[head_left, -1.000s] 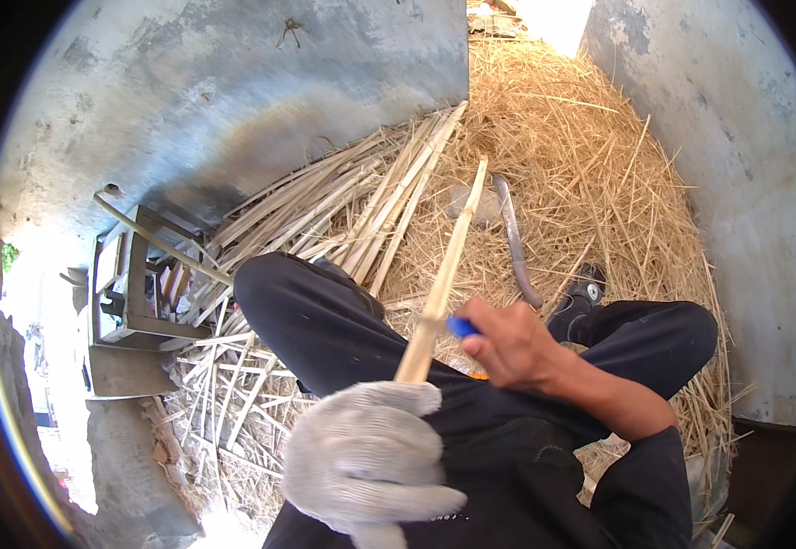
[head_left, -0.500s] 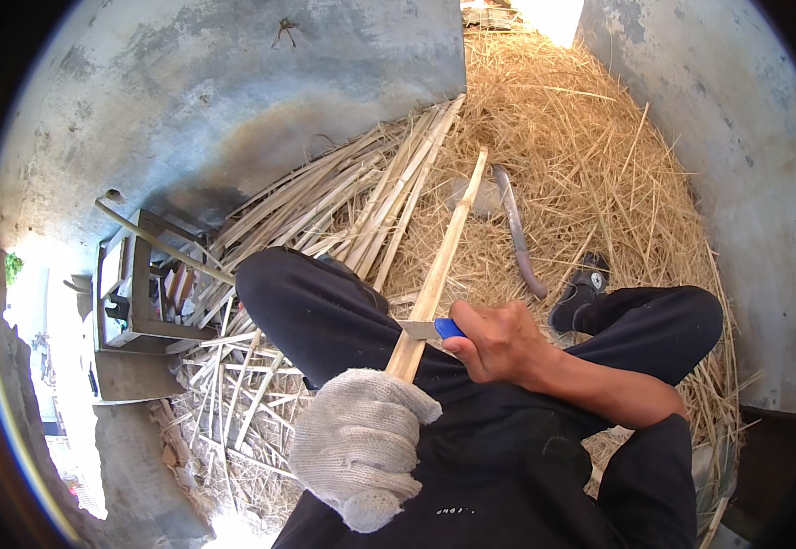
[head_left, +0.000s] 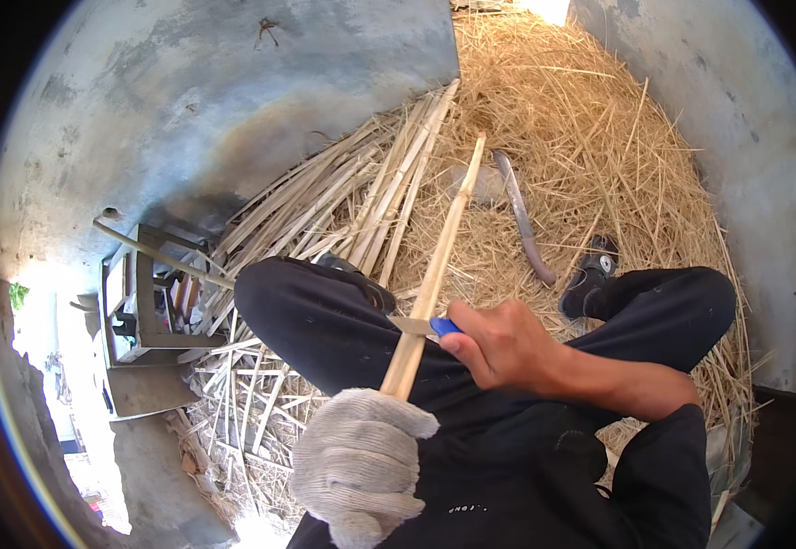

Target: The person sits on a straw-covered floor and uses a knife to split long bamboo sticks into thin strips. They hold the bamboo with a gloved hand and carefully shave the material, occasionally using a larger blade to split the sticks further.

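My left hand (head_left: 359, 465), in a pale knitted glove, is closed round the near end of a bamboo strip (head_left: 435, 265). The strip points away from me between my legs, its far tip above the shavings. My bare right hand (head_left: 504, 346) grips the blue handle of a knife (head_left: 414, 325). Its flat blade lies crosswise on the strip, a short way beyond the glove. Farther off, a curved machete (head_left: 515, 206) with a brownish handle rests on the shavings beside a greyish stone or block (head_left: 478, 184).
Long split bamboo strips (head_left: 343, 192) lie piled at the left along a grey wall (head_left: 188, 101). Curly shavings (head_left: 590, 137) cover the ground ahead and to the right. A wooden stool-like frame (head_left: 146, 302) with things inside stands at the left. Another wall (head_left: 736, 183) rises on the right.
The view has shifted slightly. Both hands keep their grip, and the blade stays across the strip at nearly the same spot.
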{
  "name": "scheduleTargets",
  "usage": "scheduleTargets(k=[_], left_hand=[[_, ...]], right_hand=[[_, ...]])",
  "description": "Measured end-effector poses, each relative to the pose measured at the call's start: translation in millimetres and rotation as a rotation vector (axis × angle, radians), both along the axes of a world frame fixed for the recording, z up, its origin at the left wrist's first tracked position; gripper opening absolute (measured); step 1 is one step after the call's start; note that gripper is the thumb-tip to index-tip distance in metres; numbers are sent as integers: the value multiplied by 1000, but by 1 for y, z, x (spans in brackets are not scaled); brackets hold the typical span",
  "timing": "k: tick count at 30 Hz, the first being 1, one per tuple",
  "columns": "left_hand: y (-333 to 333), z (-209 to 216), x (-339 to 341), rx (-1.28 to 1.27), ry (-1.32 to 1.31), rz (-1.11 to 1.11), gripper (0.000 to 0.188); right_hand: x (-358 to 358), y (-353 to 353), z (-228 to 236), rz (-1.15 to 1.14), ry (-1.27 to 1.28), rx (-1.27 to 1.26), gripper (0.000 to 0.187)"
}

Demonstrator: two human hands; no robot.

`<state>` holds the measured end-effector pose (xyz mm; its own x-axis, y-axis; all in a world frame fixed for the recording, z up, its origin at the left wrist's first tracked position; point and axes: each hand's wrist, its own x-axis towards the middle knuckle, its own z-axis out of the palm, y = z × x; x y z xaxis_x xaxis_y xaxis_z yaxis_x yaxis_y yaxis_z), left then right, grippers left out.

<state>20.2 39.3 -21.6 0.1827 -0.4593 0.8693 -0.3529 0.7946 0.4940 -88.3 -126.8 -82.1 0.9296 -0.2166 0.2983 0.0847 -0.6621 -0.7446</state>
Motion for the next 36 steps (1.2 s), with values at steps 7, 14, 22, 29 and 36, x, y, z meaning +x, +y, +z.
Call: scheduleTargets(k=[7,14,22,29,36], left_hand=[[2,-1,-16,38,133,318,23],[3,-4,-26,-201,361,496,29],[-2,-10,-29,-197,461,438,23],[-6,-4,-22,-167,393,433,16],[-19,6,-29,-247,530,834,18]], right_hand=[[15,-6,-26,-42,-69,-143,37],[48,-36,-69,-324,202,-288,37],[14,-2,-2,-52,3,-33,36],[25,-9,-34,-79,-41,-175,35],[44,-89,-72,-479,253,-240,36]])
